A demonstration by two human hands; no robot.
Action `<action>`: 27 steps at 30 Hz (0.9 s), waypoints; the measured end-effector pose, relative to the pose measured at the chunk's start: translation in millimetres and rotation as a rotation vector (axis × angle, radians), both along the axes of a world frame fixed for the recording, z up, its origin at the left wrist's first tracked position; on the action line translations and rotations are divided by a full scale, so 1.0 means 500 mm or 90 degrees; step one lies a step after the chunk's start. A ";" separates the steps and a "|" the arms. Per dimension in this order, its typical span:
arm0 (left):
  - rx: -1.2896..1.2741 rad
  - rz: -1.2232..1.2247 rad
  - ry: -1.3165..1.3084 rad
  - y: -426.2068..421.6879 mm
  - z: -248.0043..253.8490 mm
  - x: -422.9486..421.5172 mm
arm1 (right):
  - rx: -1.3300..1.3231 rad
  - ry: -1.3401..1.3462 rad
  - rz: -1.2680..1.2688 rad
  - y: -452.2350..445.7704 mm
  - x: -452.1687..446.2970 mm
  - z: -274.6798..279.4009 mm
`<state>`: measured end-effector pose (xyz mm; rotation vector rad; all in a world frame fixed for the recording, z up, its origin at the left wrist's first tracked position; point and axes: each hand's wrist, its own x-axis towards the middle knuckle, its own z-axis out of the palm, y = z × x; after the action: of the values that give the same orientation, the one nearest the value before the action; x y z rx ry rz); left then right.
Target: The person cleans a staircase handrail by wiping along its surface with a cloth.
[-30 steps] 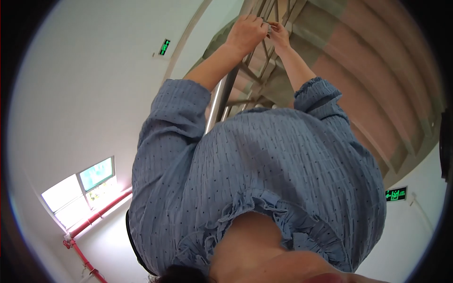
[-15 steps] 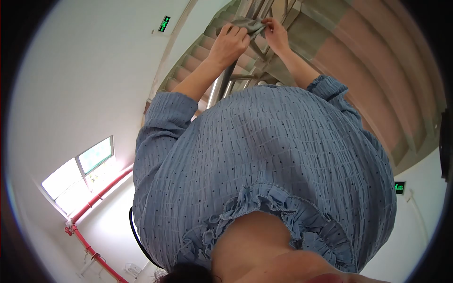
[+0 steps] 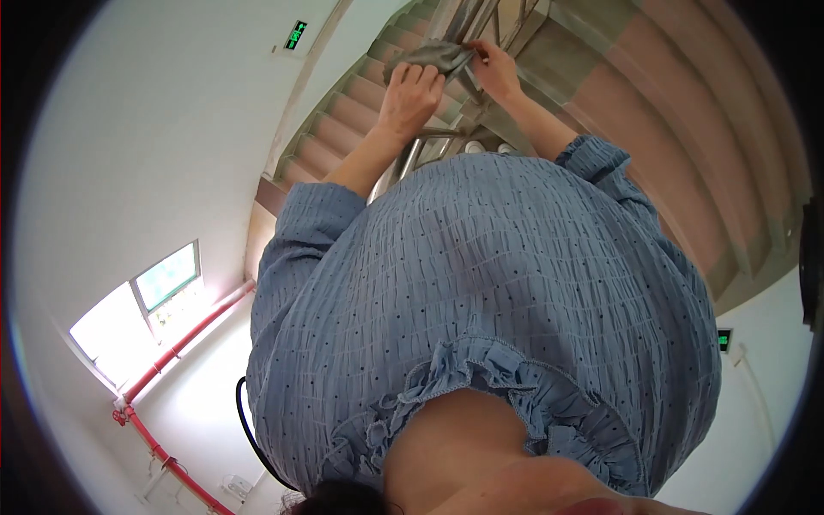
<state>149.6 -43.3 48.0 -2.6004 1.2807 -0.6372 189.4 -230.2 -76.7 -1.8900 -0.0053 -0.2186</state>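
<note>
A crumpled grey cloth (image 3: 442,57) is at the top of the head view, over the metal stair railing (image 3: 468,19). My left hand (image 3: 412,94) is closed on the cloth's near left part, knuckles up and fingers bent over it. At the cloth's right end, my right hand (image 3: 498,72) pinches its edge between thumb and fingers. Between the two hands the cloth is bunched in folds. Whether it touches the rail beneath I cannot tell.
Stairs (image 3: 336,120) run behind the railing on the left, and broad curved steps (image 3: 661,112) on the right. A red pipe (image 3: 184,343) with a valve follows the left wall below a window (image 3: 167,279). Green exit signs (image 3: 296,35) hang on the walls.
My left hand has moved slightly down and left in view, and my right hand slightly left. The cloth has shifted left with them. Both hands keep hold of it.
</note>
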 end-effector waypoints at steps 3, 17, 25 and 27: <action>-0.008 0.042 0.057 0.027 0.009 0.004 | 0.035 -0.059 -0.024 0.006 -0.007 0.045; -0.298 0.238 0.139 0.112 -0.075 -0.041 | -0.135 -0.231 0.164 0.023 -0.030 0.127; -0.391 0.470 0.161 0.168 -0.144 -0.105 | -0.458 -0.380 0.315 0.113 -0.038 0.149; -0.394 0.512 0.183 0.190 -0.124 -0.161 | -0.509 -0.407 0.407 0.126 -0.078 0.175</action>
<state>69.2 51.9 -14.0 -3.4167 -0.0511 -0.5564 150.6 -167.1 11.1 -2.3886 -1.2696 -0.4056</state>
